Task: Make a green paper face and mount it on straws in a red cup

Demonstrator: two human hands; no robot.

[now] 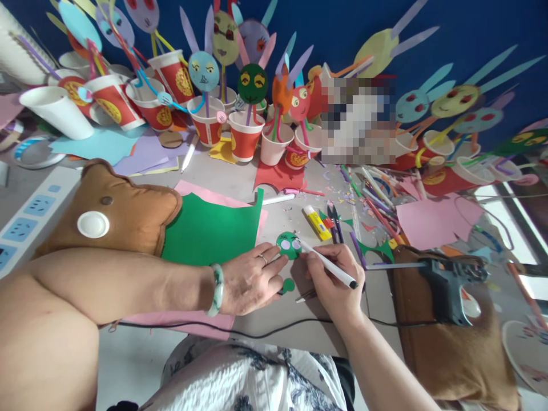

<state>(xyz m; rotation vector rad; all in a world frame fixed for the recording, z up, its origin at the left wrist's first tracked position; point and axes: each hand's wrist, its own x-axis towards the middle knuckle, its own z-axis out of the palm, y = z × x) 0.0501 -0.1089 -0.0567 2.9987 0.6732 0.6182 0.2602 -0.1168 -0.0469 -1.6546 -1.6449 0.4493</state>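
Green paper forms the disc (289, 245), a small round face with two pale lilac eyes. It lies low over the grey bench (274, 311), just ahead of the person's body, in the gap between the two hands.

The left hand (250, 279) comes at it from the left. Its fingers are curled, and their tips hold the disc's left edge. Whether the thumb is underneath cannot be told.

The right hand (336, 285) is on the opposite side, closed in a writing grip around a white pen (327, 265). The pen's long axis slants from its dark end at lower right up to its tip at upper left, and that tip meets the disc's right edge. Both hands are about equally close to the disc.

A small green scrap (288, 285) lies just below the disc, by the left thumb. A pale bracelet (217, 289) circles the left wrist.

Further out:
- A green sheet (212, 228) lies to the left, over pink paper.
- A yellow glue stick (317, 222) lies beyond the pen.
- A brown cushion (115, 211) sits at far left.
- A dark glue gun (449, 282) is at right, and a black cord (274, 331) crosses the bench below the hands.
- Red paper cups (244, 137) holding paper-faced figures line the back.
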